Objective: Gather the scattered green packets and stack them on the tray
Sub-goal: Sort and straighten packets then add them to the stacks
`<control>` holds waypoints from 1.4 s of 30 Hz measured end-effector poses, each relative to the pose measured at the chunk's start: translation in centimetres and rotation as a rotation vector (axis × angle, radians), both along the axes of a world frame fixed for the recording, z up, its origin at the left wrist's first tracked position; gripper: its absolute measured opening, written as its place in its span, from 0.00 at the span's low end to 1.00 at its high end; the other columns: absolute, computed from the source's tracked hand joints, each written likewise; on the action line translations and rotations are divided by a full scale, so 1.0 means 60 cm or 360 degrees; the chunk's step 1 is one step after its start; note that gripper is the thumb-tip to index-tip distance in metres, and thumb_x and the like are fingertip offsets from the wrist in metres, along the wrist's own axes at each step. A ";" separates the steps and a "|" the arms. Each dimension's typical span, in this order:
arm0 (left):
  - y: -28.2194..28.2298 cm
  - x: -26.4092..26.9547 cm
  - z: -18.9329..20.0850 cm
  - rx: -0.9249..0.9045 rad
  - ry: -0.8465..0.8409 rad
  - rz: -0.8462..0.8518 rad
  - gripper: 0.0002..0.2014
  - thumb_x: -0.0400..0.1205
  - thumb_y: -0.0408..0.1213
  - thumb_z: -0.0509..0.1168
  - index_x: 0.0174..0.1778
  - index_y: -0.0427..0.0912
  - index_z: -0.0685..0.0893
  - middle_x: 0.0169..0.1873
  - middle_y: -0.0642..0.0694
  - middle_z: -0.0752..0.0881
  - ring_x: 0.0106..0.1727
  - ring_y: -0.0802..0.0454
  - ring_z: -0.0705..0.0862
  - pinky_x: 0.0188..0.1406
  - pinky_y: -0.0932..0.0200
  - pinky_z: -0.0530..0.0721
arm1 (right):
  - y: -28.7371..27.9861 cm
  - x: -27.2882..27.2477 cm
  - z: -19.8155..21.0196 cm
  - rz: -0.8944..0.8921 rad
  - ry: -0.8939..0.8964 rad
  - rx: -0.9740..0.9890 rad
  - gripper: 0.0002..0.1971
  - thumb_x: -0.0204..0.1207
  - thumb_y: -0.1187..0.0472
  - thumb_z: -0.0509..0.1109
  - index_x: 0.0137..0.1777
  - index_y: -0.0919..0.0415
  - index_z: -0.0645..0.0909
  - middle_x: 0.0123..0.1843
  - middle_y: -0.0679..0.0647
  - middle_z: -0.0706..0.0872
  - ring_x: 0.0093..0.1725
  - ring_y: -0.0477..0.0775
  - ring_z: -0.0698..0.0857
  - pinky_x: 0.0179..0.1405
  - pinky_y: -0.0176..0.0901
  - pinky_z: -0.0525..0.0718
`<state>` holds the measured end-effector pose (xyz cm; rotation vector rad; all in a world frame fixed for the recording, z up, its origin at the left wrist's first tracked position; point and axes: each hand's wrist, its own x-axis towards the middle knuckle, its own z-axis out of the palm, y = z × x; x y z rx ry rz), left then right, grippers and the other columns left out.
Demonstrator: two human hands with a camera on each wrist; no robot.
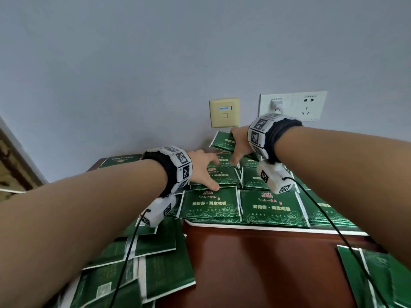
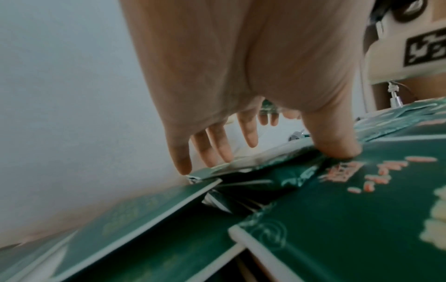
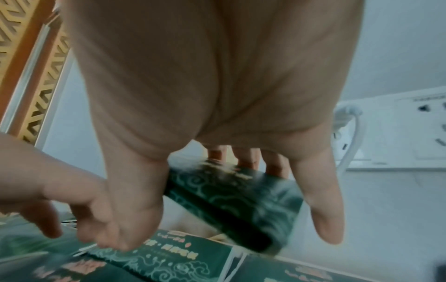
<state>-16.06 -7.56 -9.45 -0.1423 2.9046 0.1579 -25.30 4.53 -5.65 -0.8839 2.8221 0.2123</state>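
A white-rimmed tray [image 1: 244,226] at the back of the brown table [image 1: 244,274] carries rows of green packets [image 1: 211,205] with white edges. My left hand [image 1: 209,172] is spread over the tray's middle row, its fingers straight. Its thumb [image 2: 337,150] presses on a packet. My right hand [image 1: 235,146] reaches to the back row by the wall. Its fingers hook over the far edge of one tilted green packet [image 1: 222,142] [image 3: 236,200], which is lifted off the row. More loose packets [image 1: 144,263] lie heaped at the front left and some [image 1: 367,274] at the front right.
The grey wall stands right behind the tray, with a beige panel [image 1: 224,112] and a white socket plate [image 1: 293,107] holding a plug and cable. A carved wooden frame [image 1: 13,165] stands at the far left. Black wrist cables hang over the packets.
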 end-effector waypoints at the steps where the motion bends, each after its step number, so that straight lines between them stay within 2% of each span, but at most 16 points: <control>1: -0.006 0.003 0.001 0.0033 0.0029 0.0026 0.37 0.71 0.57 0.75 0.75 0.55 0.70 0.70 0.44 0.74 0.68 0.44 0.76 0.69 0.49 0.75 | -0.005 -0.003 -0.001 0.0022 -0.0009 -0.0013 0.33 0.67 0.46 0.78 0.68 0.65 0.77 0.60 0.60 0.86 0.58 0.59 0.85 0.56 0.48 0.84; 3: -0.018 0.012 0.006 0.0079 0.0074 0.0069 0.31 0.75 0.54 0.72 0.73 0.52 0.72 0.69 0.45 0.76 0.67 0.46 0.77 0.68 0.54 0.75 | -0.011 -0.008 0.000 0.0058 -0.0035 -0.0136 0.32 0.66 0.53 0.81 0.68 0.63 0.77 0.61 0.60 0.84 0.59 0.62 0.84 0.53 0.48 0.81; 5: -0.028 0.022 0.015 0.0046 0.0095 0.0098 0.27 0.78 0.52 0.69 0.72 0.49 0.75 0.67 0.46 0.78 0.66 0.48 0.78 0.63 0.59 0.74 | -0.021 -0.008 -0.004 0.0099 -0.0023 -0.0168 0.31 0.66 0.55 0.81 0.68 0.63 0.77 0.61 0.60 0.83 0.60 0.63 0.83 0.50 0.47 0.79; 9: -0.042 0.040 0.025 0.0019 0.0065 0.0134 0.22 0.82 0.49 0.65 0.70 0.45 0.78 0.65 0.47 0.81 0.65 0.50 0.79 0.58 0.63 0.71 | -0.060 -0.008 -0.025 0.0173 0.0050 0.0032 0.33 0.66 0.45 0.78 0.66 0.65 0.77 0.59 0.59 0.86 0.56 0.60 0.86 0.54 0.49 0.84; 11: -0.045 0.045 0.025 0.0036 0.0058 0.0145 0.21 0.83 0.48 0.65 0.70 0.44 0.79 0.66 0.48 0.82 0.66 0.50 0.79 0.58 0.64 0.70 | -0.074 -0.010 -0.035 0.0171 0.0046 0.0032 0.36 0.65 0.44 0.79 0.67 0.65 0.76 0.60 0.60 0.86 0.57 0.60 0.86 0.54 0.49 0.85; 13: -0.046 0.047 0.024 0.0053 0.0073 0.0140 0.19 0.83 0.45 0.64 0.69 0.43 0.80 0.66 0.47 0.82 0.66 0.50 0.79 0.60 0.64 0.71 | -0.074 -0.009 -0.035 0.0201 0.0024 0.0006 0.37 0.65 0.46 0.80 0.70 0.65 0.75 0.63 0.60 0.84 0.59 0.61 0.85 0.56 0.51 0.84; 16: -0.046 0.046 0.018 0.0067 0.0089 0.0126 0.17 0.84 0.42 0.64 0.67 0.42 0.81 0.64 0.47 0.83 0.65 0.50 0.80 0.62 0.63 0.74 | -0.062 -0.008 -0.029 0.0215 -0.0061 -0.0114 0.37 0.64 0.56 0.82 0.72 0.62 0.74 0.65 0.60 0.82 0.63 0.62 0.82 0.59 0.50 0.81; 22: -0.047 0.073 0.021 0.0028 0.0118 0.0136 0.13 0.85 0.38 0.61 0.64 0.45 0.82 0.64 0.48 0.83 0.64 0.50 0.80 0.56 0.66 0.70 | -0.021 0.006 -0.005 0.0279 0.0051 -0.0142 0.31 0.69 0.58 0.79 0.72 0.61 0.75 0.65 0.60 0.82 0.62 0.61 0.82 0.52 0.46 0.79; 24: -0.043 0.098 0.029 -0.0009 0.0083 0.0139 0.13 0.85 0.38 0.61 0.65 0.45 0.81 0.65 0.48 0.82 0.65 0.51 0.80 0.57 0.66 0.70 | -0.006 0.029 -0.002 0.0280 0.0092 -0.0029 0.30 0.73 0.58 0.76 0.74 0.61 0.72 0.67 0.58 0.81 0.63 0.60 0.82 0.54 0.44 0.80; 26: -0.036 0.131 0.039 -0.0051 0.0068 0.0137 0.14 0.84 0.38 0.61 0.66 0.44 0.81 0.65 0.47 0.82 0.65 0.50 0.80 0.58 0.65 0.72 | 0.008 0.062 -0.004 0.0274 0.0154 0.0125 0.30 0.76 0.55 0.72 0.77 0.63 0.69 0.68 0.57 0.81 0.64 0.58 0.82 0.62 0.45 0.80; 28: -0.029 0.169 0.047 -0.0106 0.0039 0.0120 0.16 0.84 0.40 0.63 0.67 0.44 0.80 0.66 0.47 0.81 0.64 0.49 0.80 0.59 0.63 0.73 | 0.020 0.102 -0.004 0.0293 0.0150 0.0173 0.31 0.77 0.53 0.72 0.78 0.60 0.69 0.68 0.55 0.81 0.64 0.57 0.82 0.64 0.46 0.80; 31: -0.016 0.232 0.052 -0.0162 -0.0054 0.0106 0.18 0.82 0.42 0.65 0.68 0.45 0.79 0.65 0.47 0.81 0.63 0.49 0.80 0.62 0.60 0.76 | 0.034 0.171 0.002 0.0395 0.0129 0.0233 0.30 0.77 0.50 0.70 0.77 0.58 0.70 0.68 0.54 0.81 0.64 0.56 0.81 0.61 0.42 0.79; 34: -0.002 0.299 0.053 -0.0179 -0.0118 0.0085 0.18 0.81 0.41 0.68 0.67 0.45 0.80 0.63 0.48 0.81 0.62 0.50 0.80 0.58 0.62 0.75 | 0.036 0.239 0.001 0.0476 0.0035 0.0262 0.27 0.76 0.49 0.71 0.74 0.57 0.75 0.69 0.54 0.81 0.64 0.57 0.82 0.63 0.45 0.80; 38: 0.010 0.380 0.042 -0.0166 -0.0279 0.0046 0.19 0.79 0.42 0.71 0.65 0.47 0.80 0.60 0.50 0.82 0.56 0.52 0.81 0.57 0.59 0.78 | 0.022 0.337 -0.019 0.0630 -0.0009 0.0251 0.28 0.75 0.45 0.70 0.72 0.58 0.77 0.65 0.53 0.83 0.62 0.55 0.82 0.57 0.42 0.78; 42: 0.018 0.429 0.017 -0.0144 -0.0353 -0.0083 0.27 0.75 0.45 0.75 0.70 0.54 0.76 0.63 0.48 0.76 0.62 0.49 0.77 0.60 0.57 0.76 | -0.003 0.392 -0.074 0.0542 -0.0101 0.0415 0.30 0.80 0.41 0.62 0.70 0.66 0.76 0.56 0.54 0.85 0.54 0.54 0.83 0.54 0.42 0.79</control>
